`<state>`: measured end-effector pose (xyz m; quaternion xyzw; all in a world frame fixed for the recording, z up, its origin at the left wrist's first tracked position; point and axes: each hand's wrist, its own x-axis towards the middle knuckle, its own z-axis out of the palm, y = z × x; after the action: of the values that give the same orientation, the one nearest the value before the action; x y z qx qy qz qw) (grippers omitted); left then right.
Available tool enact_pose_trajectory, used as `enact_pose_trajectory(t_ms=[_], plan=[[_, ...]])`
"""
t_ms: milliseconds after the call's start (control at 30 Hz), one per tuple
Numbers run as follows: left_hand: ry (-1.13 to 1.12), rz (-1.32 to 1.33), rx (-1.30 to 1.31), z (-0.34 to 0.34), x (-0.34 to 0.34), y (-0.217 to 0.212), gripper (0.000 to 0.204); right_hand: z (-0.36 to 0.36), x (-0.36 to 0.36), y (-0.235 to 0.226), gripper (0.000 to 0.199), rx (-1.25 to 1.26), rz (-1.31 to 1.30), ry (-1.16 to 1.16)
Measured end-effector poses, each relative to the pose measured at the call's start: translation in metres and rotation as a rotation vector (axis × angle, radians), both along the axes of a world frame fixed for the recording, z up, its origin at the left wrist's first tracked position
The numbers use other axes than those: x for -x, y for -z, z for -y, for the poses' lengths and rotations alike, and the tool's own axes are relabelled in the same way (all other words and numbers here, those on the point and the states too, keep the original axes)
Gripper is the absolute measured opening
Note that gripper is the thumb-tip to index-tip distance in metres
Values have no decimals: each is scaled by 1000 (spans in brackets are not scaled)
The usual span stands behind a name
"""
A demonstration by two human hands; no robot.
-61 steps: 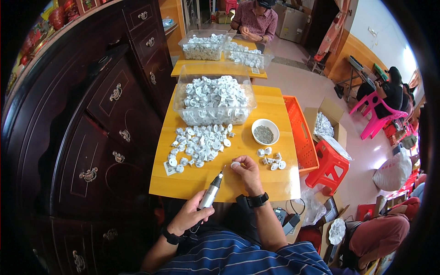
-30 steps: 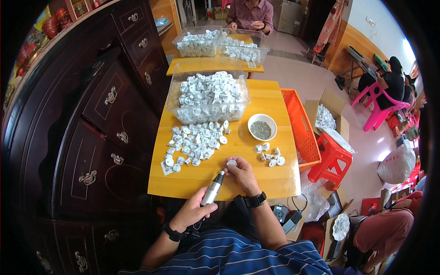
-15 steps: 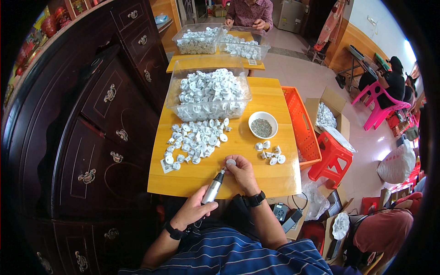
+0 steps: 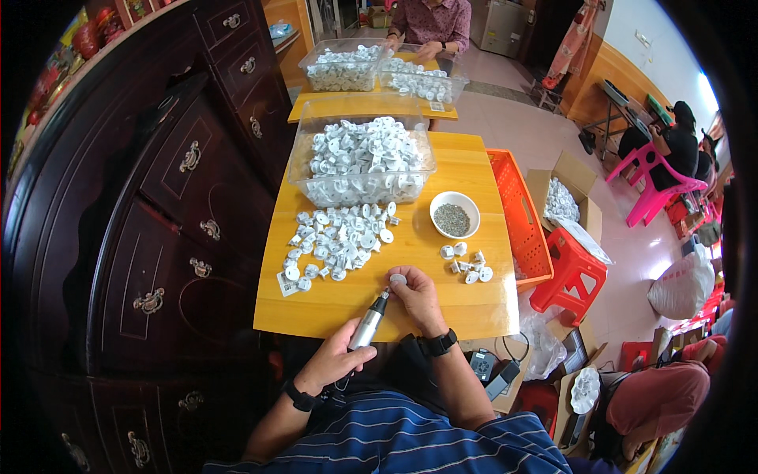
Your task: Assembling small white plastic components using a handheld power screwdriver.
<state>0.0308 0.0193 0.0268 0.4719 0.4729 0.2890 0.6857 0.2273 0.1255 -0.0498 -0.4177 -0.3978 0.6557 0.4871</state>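
Note:
My left hand [image 4: 339,359] is wrapped round a silver and black electric screwdriver [image 4: 366,325], its tip pointing up and to the right. Between the fingers of my right hand [image 4: 418,299] is a small white plastic part [image 4: 398,280] with a round disc, and the screwdriver's tip meets it or lies just under it. Ahead and to the left lies a loose pile of similar white plastic parts [image 4: 341,241]. A few more white parts [image 4: 471,268] are grouped to the right. Beyond them stands a white bowl [image 4: 433,212] of small metal screws [image 4: 452,220].
A clear plastic bin [image 4: 304,189] heaped with white parts stands at the table's [image 4: 379,312] far side. Along the right edge are an orange crate [image 4: 525,229] and a red stool [image 4: 570,272]. A dark cabinet [image 4: 166,261] fills the left. Another person [image 4: 433,24] sits opposite.
My hands, the screwdriver and the held part stay in nearly the same place. Across the far table, the other person's hands have shifted toward the bins.

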Motion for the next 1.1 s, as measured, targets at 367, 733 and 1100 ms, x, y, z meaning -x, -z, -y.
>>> enact_pose_trajectory(t_ms=[367,733,1100], plan=[[-6,6,4,1,2,1,59,3,4,5,13,-11,57,45],[-22,44,65,0,3,4,51,4,5,3,12,-14,64,32],[-26,99,106,-3,3,0,44,3,3,-3,11,-15,97,14]])
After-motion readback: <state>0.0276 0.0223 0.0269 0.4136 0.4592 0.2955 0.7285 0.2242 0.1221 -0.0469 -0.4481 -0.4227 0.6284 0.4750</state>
